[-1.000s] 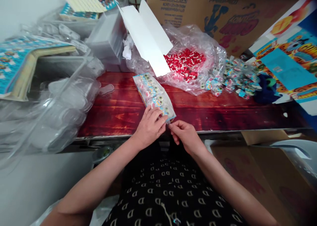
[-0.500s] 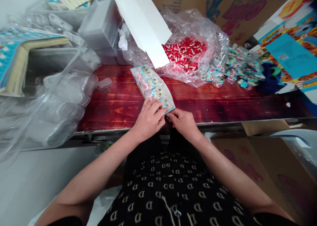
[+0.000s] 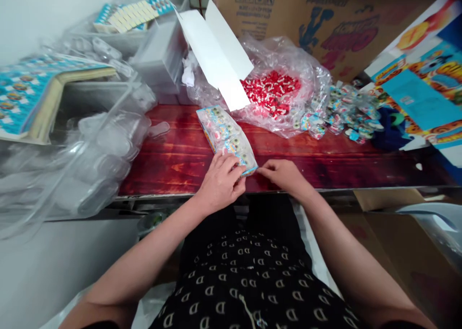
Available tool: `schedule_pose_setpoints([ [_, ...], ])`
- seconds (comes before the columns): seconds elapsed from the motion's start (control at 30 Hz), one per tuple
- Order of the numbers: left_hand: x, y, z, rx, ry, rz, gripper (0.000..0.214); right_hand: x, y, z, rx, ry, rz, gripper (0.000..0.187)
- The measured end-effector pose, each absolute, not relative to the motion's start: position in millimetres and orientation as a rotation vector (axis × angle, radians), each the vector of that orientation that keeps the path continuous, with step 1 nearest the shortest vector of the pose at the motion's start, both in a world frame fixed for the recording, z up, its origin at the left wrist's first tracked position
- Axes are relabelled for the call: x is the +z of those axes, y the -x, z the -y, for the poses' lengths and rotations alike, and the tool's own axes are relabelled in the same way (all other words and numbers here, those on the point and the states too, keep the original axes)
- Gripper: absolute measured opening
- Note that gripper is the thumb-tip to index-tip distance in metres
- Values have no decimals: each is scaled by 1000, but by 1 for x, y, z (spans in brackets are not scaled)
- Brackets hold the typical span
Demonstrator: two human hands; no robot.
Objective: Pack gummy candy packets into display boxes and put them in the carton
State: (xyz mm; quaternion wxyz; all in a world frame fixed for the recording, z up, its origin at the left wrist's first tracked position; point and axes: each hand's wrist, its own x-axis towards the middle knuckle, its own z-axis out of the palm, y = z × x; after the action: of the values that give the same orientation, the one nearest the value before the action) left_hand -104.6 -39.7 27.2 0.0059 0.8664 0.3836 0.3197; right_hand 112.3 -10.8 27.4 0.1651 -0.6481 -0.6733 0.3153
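The pack [image 3: 234, 136] lay slantwise on the red table [image 3: 169, 160], in the middle near the front edge. The left hand [image 3: 224, 180] grasped its near end, fingers bent over the top. The right hand [image 3: 281, 172] was at the near right corner, thumb and forefinger drawn together; whether they pinched anything was too small to tell. On the far side stood a white card [image 3: 216, 50], with a bag [image 3: 314, 69] of red pieces [image 3: 270, 91] to its right. Clear cases [image 3: 104, 136] were heaped at the left.
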Motion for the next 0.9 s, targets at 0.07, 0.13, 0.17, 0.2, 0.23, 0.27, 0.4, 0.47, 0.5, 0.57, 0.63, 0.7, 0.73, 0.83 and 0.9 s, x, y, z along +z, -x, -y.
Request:
schedule_pose_setpoints([
  [0.07,31,105,41,1038,-2641,-1193,17,33,-117,-3,1170,1608,1589,29],
  [0.13,31,107,40,1104,-2541,-1209,17,34,-112,-17,1293,1378,1346,34],
  [0.17,30,108,39,1146,-2488,-1240,18,32,-106,-23,1324,1297,1291,36],
  [0.2,28,110,37,1192,-2435,-1292,20,30,-99,-28,1353,1241,1267,37],
  [0.23,24,113,34,1236,-2377,-1365,23,26,-92,-33,1380,1211,1256,37],
  [0.27,20,116,30,1271,-2308,-1450,28,23,-85,-36,1404,1199,1248,38],
  [0.4,4,133,2,1258,-1917,-1667,53,14,-64,-39,1454,1223,1185,45],
  [0.47,-1,143,-15,1225,-1744,-1649,54,15,-57,-34,1444,1224,1166,46],
  [0.5,-1,148,-22,1220,-1681,-1618,54,16,-52,-30,1443,1217,1156,47],
  [0.57,2,158,-33,1218,-1581,-1541,54,18,-41,-20,1466,1191,1117,50],
  [0.63,9,169,-39,1165,-1507,-1462,57,20,-27,-6,1520,1159,1068,52],
  [0.7,18,180,-42,1061,-1486,-1393,57,20,-12,9,1566,1117,1008,52],
  [0.73,23,185,-43,1005,-1504,-1356,56,20,-6,18,1583,1097,971,53],
  [0.83,34,199,-47,842,-1618,-1209,53,17,4,39,1612,1054,866,60],
  [0.9,41,204,-54,736,-1687,-1121,54,14,1,46,1615,1074,875,59],
])
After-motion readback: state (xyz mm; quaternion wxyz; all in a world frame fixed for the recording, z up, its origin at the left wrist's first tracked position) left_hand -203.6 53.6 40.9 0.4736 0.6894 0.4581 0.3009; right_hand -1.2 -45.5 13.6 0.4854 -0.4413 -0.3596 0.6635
